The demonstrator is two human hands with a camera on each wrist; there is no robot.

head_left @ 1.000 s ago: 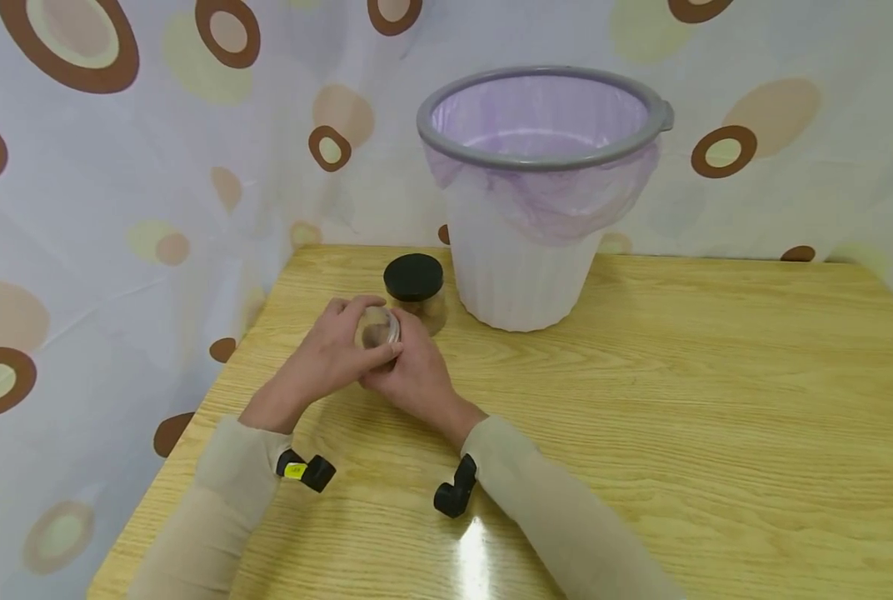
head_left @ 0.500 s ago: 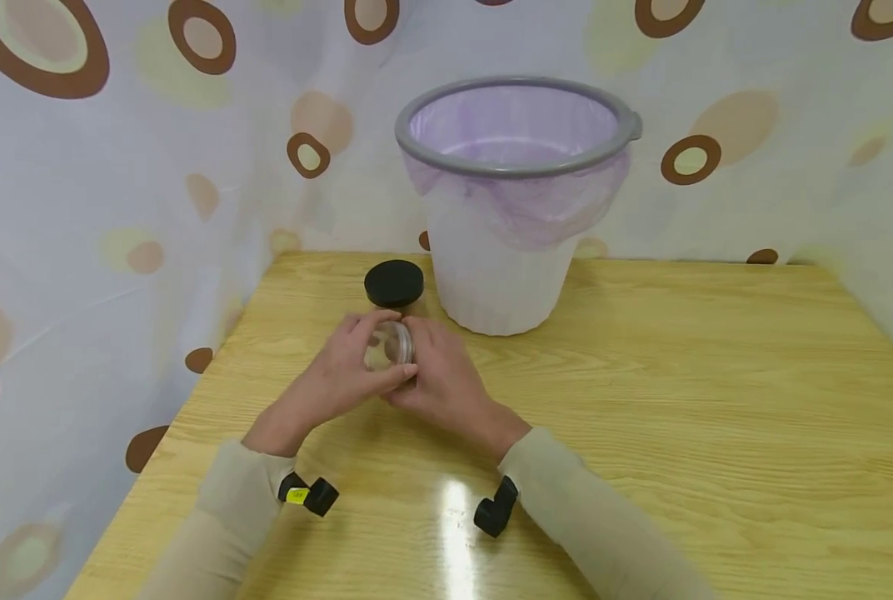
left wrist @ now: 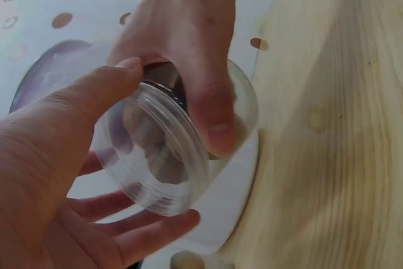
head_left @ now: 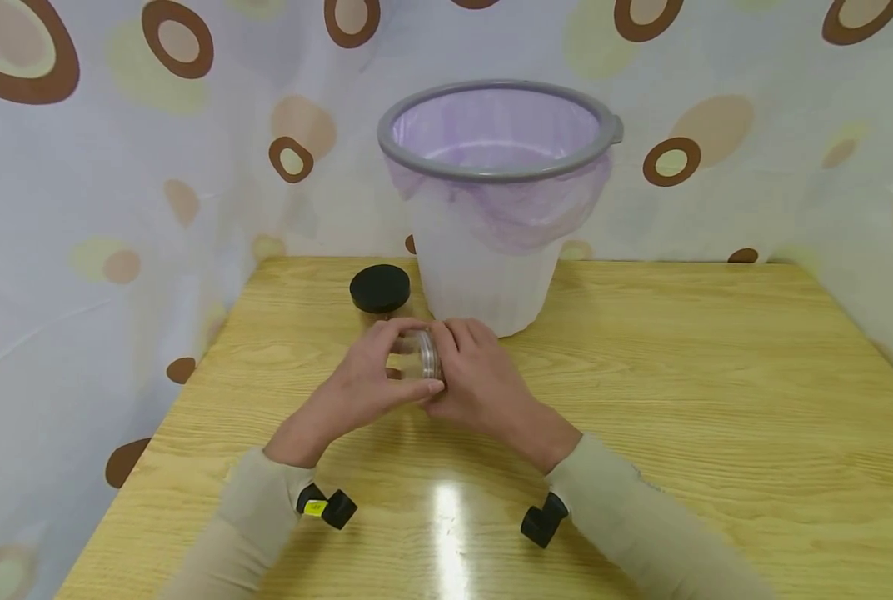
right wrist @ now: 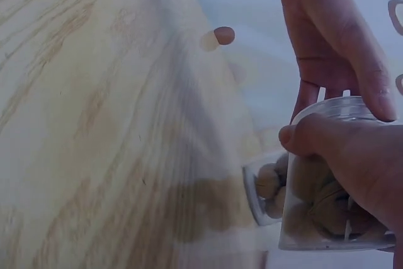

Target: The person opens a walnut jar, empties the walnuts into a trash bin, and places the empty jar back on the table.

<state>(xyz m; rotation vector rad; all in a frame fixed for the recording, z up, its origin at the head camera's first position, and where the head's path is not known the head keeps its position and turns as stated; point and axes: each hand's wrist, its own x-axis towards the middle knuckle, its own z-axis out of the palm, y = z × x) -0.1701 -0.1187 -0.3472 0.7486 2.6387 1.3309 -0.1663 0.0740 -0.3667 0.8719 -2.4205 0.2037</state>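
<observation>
A clear jar [head_left: 411, 357] is held between both hands in front of a black-lidded jar [head_left: 380, 289]. My right hand [head_left: 484, 377] grips its body, the thumb lying along the wall in the left wrist view. The thumb and spread fingers of my left hand [head_left: 360, 379] hold the jar's ringed end from the left. In the right wrist view, brown rounded pieces resembling nuts show low inside the held jar [right wrist: 315, 218]. Similar pieces fill a jar [right wrist: 271, 187] behind it. The ringed rim [left wrist: 167, 200] is see-through and faces my left palm.
A white bin [head_left: 484, 267] with a grey rim and purple liner stands behind the hands, just right of the black-lidded jar. Wood-grained tabletop [head_left: 679, 375] extends to the right. A patterned curtain [head_left: 222, 150] hangs at the back and left.
Both hands and the held jar have moved right, from left of the black-lidded jar to in front of it and nearer the bin. The head view has shifted slightly. Both hands keep their hold.
</observation>
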